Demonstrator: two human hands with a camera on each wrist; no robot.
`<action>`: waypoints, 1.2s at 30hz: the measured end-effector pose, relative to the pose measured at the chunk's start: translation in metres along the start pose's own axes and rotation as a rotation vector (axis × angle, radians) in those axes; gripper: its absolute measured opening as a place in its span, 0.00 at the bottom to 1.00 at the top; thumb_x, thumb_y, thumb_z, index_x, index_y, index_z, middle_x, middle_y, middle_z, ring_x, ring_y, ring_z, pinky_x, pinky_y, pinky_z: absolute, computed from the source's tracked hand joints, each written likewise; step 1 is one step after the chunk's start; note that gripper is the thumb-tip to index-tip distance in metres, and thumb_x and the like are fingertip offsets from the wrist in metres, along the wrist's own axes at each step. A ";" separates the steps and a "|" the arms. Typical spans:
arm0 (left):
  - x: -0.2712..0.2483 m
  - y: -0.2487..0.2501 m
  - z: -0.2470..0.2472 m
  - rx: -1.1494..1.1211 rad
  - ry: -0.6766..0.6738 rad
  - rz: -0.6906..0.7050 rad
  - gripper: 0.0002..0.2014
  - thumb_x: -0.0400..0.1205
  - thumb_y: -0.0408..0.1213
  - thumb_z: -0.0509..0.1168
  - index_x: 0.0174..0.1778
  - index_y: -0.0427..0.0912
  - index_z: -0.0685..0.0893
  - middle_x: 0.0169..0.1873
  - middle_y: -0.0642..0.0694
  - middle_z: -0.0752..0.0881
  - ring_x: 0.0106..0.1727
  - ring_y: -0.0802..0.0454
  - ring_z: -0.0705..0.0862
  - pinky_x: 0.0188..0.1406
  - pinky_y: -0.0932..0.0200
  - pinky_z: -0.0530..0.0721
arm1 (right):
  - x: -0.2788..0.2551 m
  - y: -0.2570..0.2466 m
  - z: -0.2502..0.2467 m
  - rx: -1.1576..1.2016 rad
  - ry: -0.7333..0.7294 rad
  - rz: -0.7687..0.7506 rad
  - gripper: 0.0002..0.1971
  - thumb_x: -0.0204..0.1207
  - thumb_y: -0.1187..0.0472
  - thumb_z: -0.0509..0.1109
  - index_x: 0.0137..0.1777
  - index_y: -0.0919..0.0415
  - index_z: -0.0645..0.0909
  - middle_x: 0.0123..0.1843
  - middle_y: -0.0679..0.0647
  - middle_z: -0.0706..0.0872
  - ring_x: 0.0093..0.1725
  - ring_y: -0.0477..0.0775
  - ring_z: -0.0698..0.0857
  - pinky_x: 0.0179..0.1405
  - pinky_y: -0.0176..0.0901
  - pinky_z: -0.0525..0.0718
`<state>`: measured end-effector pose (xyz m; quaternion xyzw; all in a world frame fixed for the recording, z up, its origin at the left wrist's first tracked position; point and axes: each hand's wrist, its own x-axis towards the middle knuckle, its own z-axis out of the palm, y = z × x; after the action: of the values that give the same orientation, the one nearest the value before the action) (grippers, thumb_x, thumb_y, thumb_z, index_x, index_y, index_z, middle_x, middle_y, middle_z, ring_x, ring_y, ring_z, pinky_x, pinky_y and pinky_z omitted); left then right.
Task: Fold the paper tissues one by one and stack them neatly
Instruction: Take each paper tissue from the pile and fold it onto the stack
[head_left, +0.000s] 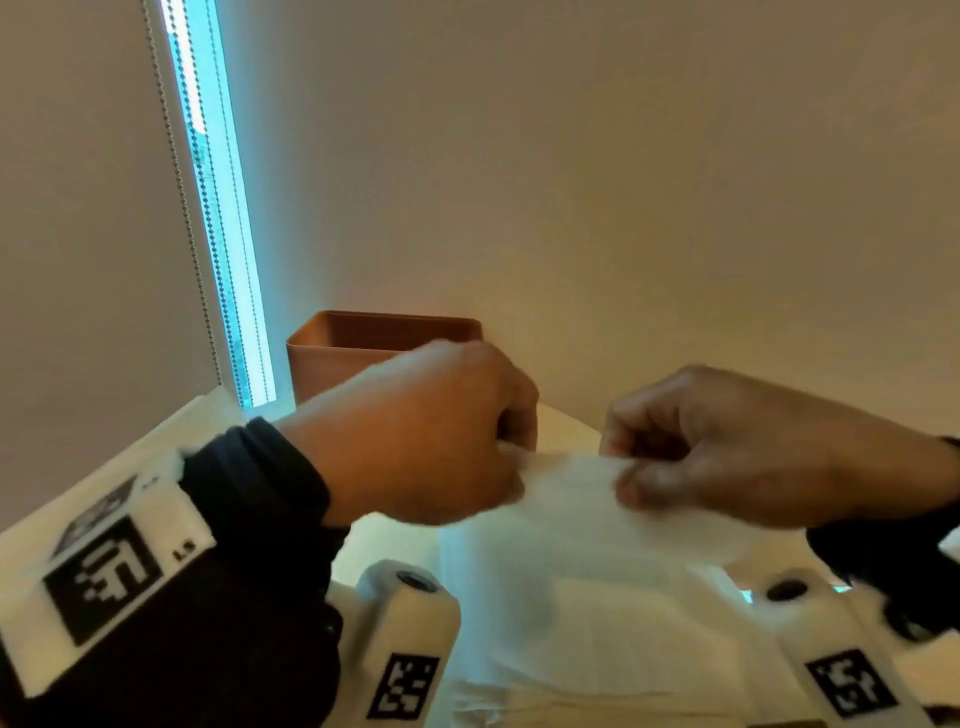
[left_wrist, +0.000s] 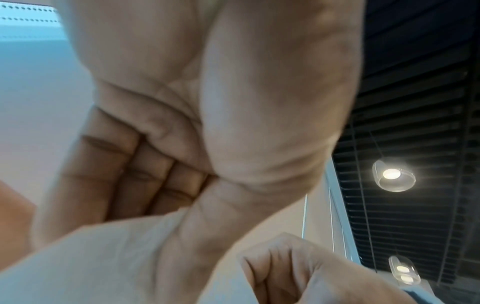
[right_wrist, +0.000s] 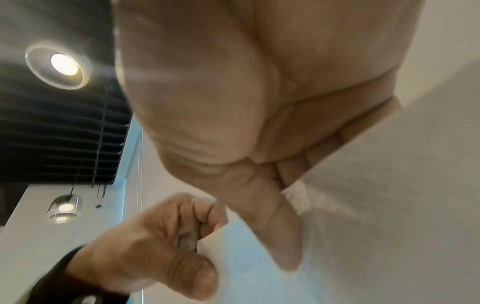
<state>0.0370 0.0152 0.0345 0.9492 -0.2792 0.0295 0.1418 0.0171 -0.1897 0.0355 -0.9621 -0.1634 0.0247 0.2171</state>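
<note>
Head view, left hand: the left hand (head_left: 415, 436) is raised in front of the camera, fingers curled, pinching the left end of the top edge of a white paper tissue (head_left: 571, 519).
Head view, right hand: the right hand (head_left: 727, 447) is raised level with the left one, fingers curled, pinching the right end of the same edge.
Head view, tissue: it hangs down in the air from the two hands, thin and partly see-through; its lower part is blurred.
Head view, surroundings: a brown square container (head_left: 363, 353) stands behind the left hand on a pale tabletop (head_left: 566, 426); a strip of window (head_left: 218, 208) with bead cords runs up the wall; white wrist mounts with black-and-white markers (head_left: 104, 571) sit low in the picture.
Left wrist view: the left hand (left_wrist: 207, 123) fills the picture, palm side on, fingers (left_wrist: 145, 174) folded in; the tissue (left_wrist: 91, 263) spreads below it, and the right hand (left_wrist: 298, 273) shows as a closed fist lower right. Pendant lamps (left_wrist: 393, 174) hang from a dark slatted ceiling.
Right wrist view: the right hand (right_wrist: 246, 123) has its thumb pressed on the tissue (right_wrist: 389, 205), which covers the right side; the left hand (right_wrist: 161, 242) grips the tissue's edge below.
</note>
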 end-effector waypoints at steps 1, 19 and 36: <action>-0.001 -0.001 -0.004 -0.022 0.080 -0.018 0.09 0.76 0.47 0.73 0.35 0.60 0.79 0.33 0.60 0.80 0.33 0.64 0.80 0.28 0.72 0.71 | 0.002 -0.001 -0.007 0.057 0.026 0.004 0.07 0.75 0.63 0.76 0.36 0.54 0.86 0.32 0.48 0.91 0.29 0.42 0.86 0.30 0.39 0.83; -0.018 -0.002 0.017 -0.488 0.359 -0.079 0.31 0.62 0.70 0.69 0.60 0.63 0.83 0.50 0.69 0.87 0.52 0.70 0.85 0.57 0.59 0.86 | 0.026 -0.045 -0.032 0.780 0.000 -0.176 0.05 0.68 0.61 0.73 0.40 0.60 0.90 0.36 0.61 0.89 0.30 0.54 0.87 0.27 0.43 0.86; -0.076 -0.018 -0.003 -0.819 0.271 -0.113 0.12 0.78 0.45 0.68 0.57 0.59 0.88 0.49 0.65 0.90 0.51 0.61 0.89 0.57 0.59 0.88 | 0.066 -0.069 -0.054 0.511 -0.282 -0.373 0.08 0.66 0.61 0.79 0.43 0.64 0.88 0.45 0.65 0.90 0.42 0.61 0.88 0.39 0.42 0.88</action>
<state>-0.0170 0.0704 0.0229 0.8159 -0.1944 0.0329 0.5435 0.0645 -0.1318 0.1155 -0.8171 -0.3536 0.1576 0.4272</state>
